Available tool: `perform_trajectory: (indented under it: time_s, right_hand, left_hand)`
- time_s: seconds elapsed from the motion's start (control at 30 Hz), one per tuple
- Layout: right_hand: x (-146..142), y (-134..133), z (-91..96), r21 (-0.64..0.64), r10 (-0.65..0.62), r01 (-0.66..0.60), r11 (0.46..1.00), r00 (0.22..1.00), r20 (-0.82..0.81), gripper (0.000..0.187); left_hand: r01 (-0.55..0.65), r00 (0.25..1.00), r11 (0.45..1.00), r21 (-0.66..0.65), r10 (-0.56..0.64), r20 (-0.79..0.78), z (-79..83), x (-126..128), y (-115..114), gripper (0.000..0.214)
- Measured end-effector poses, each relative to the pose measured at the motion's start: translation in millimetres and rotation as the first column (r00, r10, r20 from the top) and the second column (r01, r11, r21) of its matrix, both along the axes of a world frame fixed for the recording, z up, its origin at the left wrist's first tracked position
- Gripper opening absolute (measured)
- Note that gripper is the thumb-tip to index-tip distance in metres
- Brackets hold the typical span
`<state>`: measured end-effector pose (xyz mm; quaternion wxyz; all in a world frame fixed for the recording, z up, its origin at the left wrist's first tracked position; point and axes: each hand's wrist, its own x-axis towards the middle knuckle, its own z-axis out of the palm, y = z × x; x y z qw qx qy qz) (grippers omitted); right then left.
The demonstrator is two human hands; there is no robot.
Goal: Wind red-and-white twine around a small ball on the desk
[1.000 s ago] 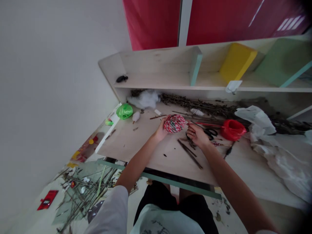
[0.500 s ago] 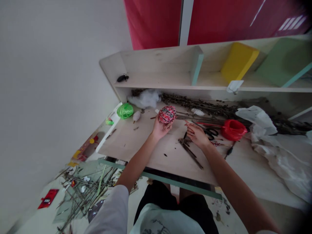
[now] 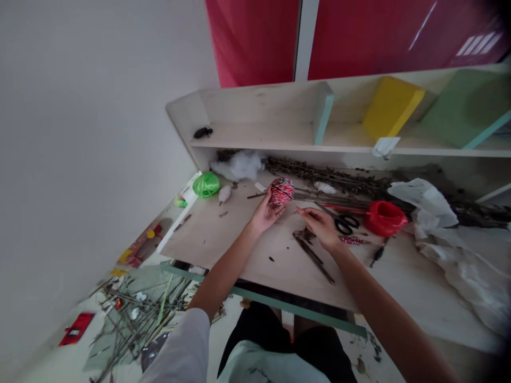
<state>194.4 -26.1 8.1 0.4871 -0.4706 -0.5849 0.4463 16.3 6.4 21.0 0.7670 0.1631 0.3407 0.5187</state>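
Note:
A ball of red, white and black string [image 3: 282, 190] rests in my left hand [image 3: 263, 215], raised over the desk with the thumb and fingers around its lower left side. Just right of it, my right hand [image 3: 319, 226] has its thumb and index finger pinched together; whatever is between them is too small to make out. Beneath and beside the right hand lie short brown sticks [image 3: 313, 255], black-handled scissors [image 3: 346, 224] and a small piece wrapped in red and white string [image 3: 352, 241].
A red twine roll [image 3: 385, 218] and crumpled white plastic [image 3: 451, 250] lie to the right. Green twine [image 3: 206, 184], a white wrapped bud on a stick [image 3: 224, 193] and white fluff [image 3: 241, 165] sit left. Dried stems [image 3: 327, 175] line the back under a shelf [image 3: 255, 135].
The string ball has shifted slightly right and turned in my left hand. My right hand's fingertips have moved a little left and down, closer to the ball, and are pinched.

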Motion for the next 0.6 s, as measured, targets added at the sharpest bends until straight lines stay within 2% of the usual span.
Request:
perform_trajectory:
  time_s: [0.13,0.3,0.53,0.6]
  right_hand:
    - [-3,-2,0.3,0.049,-0.055,0.052,0.997,0.997,0.058,0.043]
    - [-3,-6,3.9,0.112,-0.08,0.072,0.991,0.995,0.066,0.043]
    - [-4,-11,8.8,0.136,-0.054,0.046,0.99,0.997,0.053,0.038]
    - [-3,-10,9.3,0.136,-0.068,0.063,0.989,0.997,0.028,0.037]
  left_hand:
    - [-0.013,1.0,1.0,0.026,0.014,-0.02,-6.1,0,2,0.052]
    - [-0.006,0.991,1.0,0.028,0.01,-0.134,-14.8,-2,5,0.051]
    - [-0.036,0.959,0.976,0.215,0.094,-0.269,-15.3,4,2,0.049]
    - [-0.064,0.944,0.972,0.227,0.133,-0.301,-13.9,6,0,0.047]
